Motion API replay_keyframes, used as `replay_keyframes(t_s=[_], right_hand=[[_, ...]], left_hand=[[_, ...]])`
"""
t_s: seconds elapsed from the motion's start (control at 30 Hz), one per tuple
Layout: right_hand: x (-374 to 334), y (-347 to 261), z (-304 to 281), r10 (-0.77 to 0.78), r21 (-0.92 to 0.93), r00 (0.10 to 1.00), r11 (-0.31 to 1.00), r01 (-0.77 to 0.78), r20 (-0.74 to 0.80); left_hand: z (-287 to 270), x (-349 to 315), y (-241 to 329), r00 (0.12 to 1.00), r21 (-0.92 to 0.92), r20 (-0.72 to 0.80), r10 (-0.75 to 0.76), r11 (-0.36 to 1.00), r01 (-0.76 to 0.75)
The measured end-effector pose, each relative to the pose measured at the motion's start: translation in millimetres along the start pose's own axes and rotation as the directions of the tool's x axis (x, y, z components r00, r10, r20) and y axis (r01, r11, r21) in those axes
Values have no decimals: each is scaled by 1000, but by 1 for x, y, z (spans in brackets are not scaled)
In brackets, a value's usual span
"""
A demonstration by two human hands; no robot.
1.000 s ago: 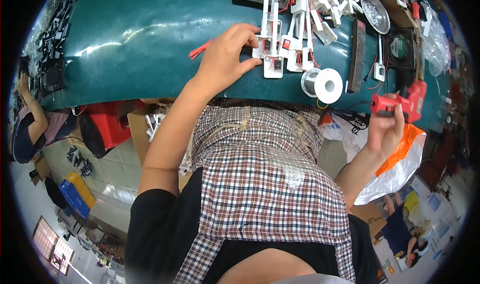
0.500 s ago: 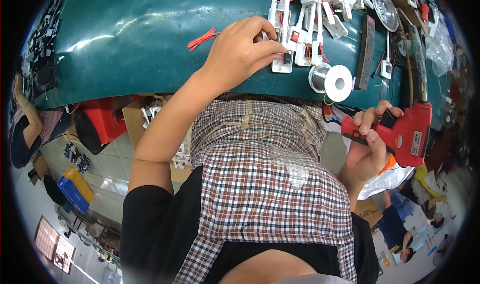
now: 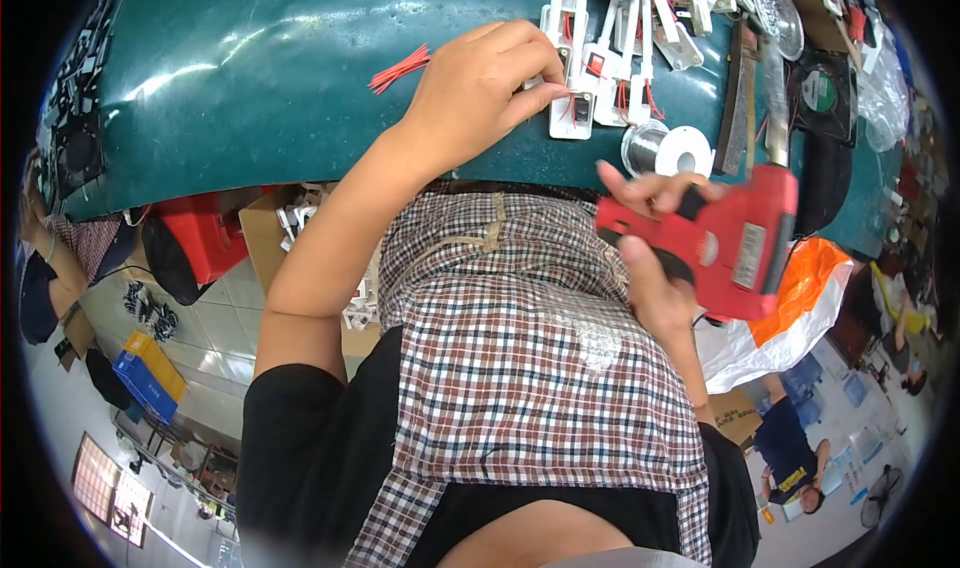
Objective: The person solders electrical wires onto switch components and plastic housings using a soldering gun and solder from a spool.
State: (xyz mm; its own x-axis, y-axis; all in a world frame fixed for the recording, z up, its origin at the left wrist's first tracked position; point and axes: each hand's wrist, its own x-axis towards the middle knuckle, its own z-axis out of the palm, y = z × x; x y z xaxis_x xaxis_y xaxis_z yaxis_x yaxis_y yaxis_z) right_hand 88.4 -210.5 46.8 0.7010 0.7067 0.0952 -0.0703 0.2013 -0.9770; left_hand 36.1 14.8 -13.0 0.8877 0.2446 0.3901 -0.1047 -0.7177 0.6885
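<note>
My left hand (image 3: 487,88) is closed in a pinch at the near end of a white plastic housing (image 3: 571,129). A thin red wire shows at its thumb tip, next to a small black switch (image 3: 582,108) in the housing. My right hand (image 3: 655,278) grips a red soldering gun (image 3: 725,243), smeared by motion, its metal shaft pointing away over the bench. A spool of solder wire (image 3: 686,154) lies between the two hands. Left of my left hand is a bundle of short red wires (image 3: 400,69).
More white housings with red switches (image 3: 597,65) are heaped at the back of the green bench (image 3: 250,98). A dark bar (image 3: 737,98), a round metal dish (image 3: 777,15) and a black fan (image 3: 822,96) stand to the right. An orange and white bag (image 3: 800,298) hangs below the bench edge.
My right hand has brought the soldering gun left and farther over the bench edge, toward the solder spool. My left hand stays at the housing, nearly still.
</note>
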Motion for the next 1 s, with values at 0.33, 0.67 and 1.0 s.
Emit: replay_keyframes(t_s=[0.33,0.67,1.0], right_hand=[[29,45,21,2,-95,1000,996,-2,-3],[21,-7,16,82,-143,983,984,-106,-165],[-12,-57,-11,267,-317,904,872,-374,-332]], left_hand=[[1,-5,2,994,-42,-94,-60,998,56],[8,-8,12,975,-15,-186,-125,992,124],[14,-6,16,936,-167,-226,-270,957,236]])
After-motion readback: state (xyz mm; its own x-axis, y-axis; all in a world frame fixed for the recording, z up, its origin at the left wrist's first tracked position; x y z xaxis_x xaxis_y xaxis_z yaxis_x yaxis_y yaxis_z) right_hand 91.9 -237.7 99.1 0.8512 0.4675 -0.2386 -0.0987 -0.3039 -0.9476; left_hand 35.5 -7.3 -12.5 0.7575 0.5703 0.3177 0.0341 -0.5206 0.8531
